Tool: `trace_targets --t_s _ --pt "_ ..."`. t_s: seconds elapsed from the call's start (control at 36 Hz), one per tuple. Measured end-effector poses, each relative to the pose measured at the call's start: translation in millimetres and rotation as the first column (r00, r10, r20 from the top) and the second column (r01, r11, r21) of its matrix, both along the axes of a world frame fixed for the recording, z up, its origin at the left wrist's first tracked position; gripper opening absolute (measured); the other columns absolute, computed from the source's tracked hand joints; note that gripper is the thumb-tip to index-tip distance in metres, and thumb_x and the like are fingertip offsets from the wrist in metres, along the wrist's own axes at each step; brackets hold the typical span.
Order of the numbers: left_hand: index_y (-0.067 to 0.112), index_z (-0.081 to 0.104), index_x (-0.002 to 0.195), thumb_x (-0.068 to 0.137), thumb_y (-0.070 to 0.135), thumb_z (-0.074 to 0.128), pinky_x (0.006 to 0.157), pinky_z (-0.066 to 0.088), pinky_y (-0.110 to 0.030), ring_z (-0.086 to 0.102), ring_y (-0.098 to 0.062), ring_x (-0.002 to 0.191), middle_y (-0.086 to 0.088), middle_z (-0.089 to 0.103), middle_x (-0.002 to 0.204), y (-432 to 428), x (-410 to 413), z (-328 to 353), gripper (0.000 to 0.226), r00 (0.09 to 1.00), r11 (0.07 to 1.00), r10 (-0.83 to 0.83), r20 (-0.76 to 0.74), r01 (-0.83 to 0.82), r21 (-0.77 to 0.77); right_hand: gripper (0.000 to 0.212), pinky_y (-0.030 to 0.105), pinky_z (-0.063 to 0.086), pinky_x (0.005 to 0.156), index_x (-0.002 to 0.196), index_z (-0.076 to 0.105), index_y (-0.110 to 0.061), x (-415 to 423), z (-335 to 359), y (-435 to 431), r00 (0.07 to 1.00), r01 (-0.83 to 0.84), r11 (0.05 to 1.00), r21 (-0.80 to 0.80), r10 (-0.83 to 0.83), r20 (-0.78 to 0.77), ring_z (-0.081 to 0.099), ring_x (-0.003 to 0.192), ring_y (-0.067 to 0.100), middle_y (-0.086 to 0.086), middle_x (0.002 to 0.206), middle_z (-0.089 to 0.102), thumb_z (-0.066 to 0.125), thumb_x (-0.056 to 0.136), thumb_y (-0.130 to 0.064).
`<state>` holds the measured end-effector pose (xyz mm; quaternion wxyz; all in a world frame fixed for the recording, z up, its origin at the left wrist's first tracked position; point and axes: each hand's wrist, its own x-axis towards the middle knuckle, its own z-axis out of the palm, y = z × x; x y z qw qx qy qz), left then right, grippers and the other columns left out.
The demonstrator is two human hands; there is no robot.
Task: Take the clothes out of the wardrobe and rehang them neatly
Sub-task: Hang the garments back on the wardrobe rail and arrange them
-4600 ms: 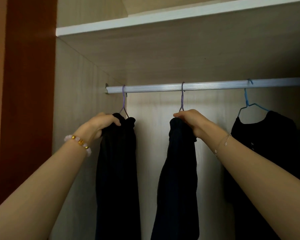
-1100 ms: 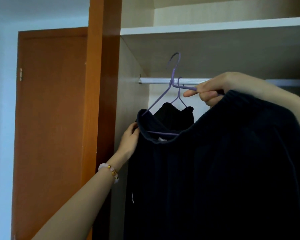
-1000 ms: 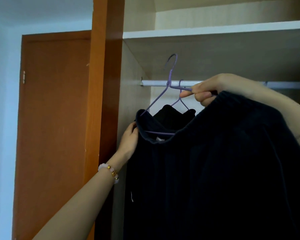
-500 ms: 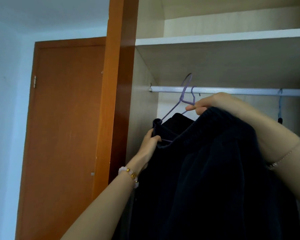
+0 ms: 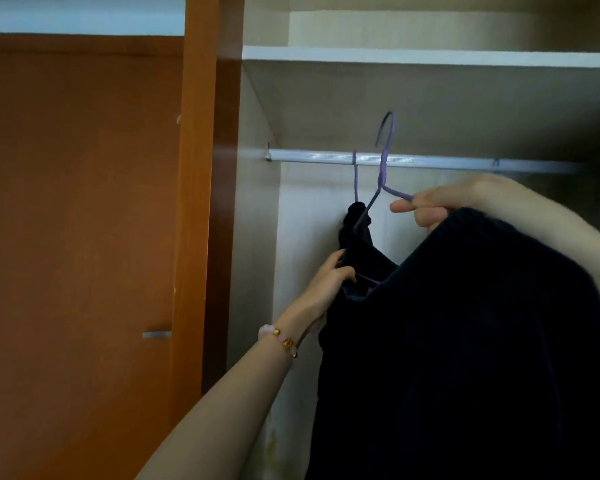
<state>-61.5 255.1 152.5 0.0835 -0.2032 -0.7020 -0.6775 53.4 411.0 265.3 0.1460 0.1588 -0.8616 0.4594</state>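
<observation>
A dark navy garment (image 5: 465, 341) hangs on a purple wire hanger (image 5: 383, 168) that I hold up in front of the open wardrobe. The hanger's hook rises in front of the silver rail (image 5: 430, 161) and is not hooked over it. My right hand (image 5: 433, 206) pinches the hanger's right shoulder together with the cloth. My left hand (image 5: 329, 282) grips the garment's edge at the hanger's left end. Behind it, a second dark garment (image 5: 355, 220) hangs from the rail on another purple hanger (image 5: 355, 178).
A white shelf (image 5: 430, 58) runs above the rail. The wardrobe's orange-brown side post (image 5: 201, 202) stands at the left, with a brown door (image 5: 77, 220) beyond it. A blue hanger hook (image 5: 496, 162) sits on the rail further right.
The view has shifted left and nearer. The held hanger's hook now stands higher against the rail. Both hands keep their grips on hanger and garment.
</observation>
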Motion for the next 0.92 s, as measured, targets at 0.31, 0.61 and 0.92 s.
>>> trace_targets --t_s 0.31,0.61,0.92 --pt "0.006 0.050 0.129 0.092 0.002 0.039 0.053 0.050 -0.015 0.058 -0.014 0.078 -0.010 0.061 0.099 -16.7 -13.5 -31.3 0.038 0.992 0.984 0.054 0.111 -0.072 0.161 0.028 0.015 0.029 0.037 0.109 0.061 0.014 -36.4 -31.7 -35.0 0.999 -0.031 0.964 -0.264 0.037 0.016 0.035 0.034 0.007 -0.001 0.048 0.044 0.052 0.088 -0.002" --pt "0.023 0.029 0.147 0.097 0.033 0.043 0.102 0.033 -0.026 0.048 -0.003 0.110 0.004 0.044 0.142 -29.2 5.8 -23.6 0.053 0.998 0.963 0.044 -0.038 -0.033 0.266 0.011 0.009 0.023 0.034 0.083 0.058 0.001 -105.0 11.5 -64.7 0.996 -0.084 0.919 -0.386 0.067 -0.056 0.029 0.025 0.007 -0.001 0.036 0.036 0.050 0.087 0.007" --pt "0.039 0.013 0.149 0.090 0.036 0.059 0.108 0.027 -0.020 0.033 0.003 0.125 0.022 0.028 0.141 -12.2 -0.3 -19.5 0.075 0.973 0.987 0.134 -0.189 -0.147 -0.060 0.024 0.021 0.049 0.071 0.103 0.066 0.002 -196.0 69.3 -93.5 0.976 0.040 0.984 -0.175 -0.076 -0.206 0.063 0.101 0.028 0.016 0.109 0.067 0.047 0.091 -0.008"
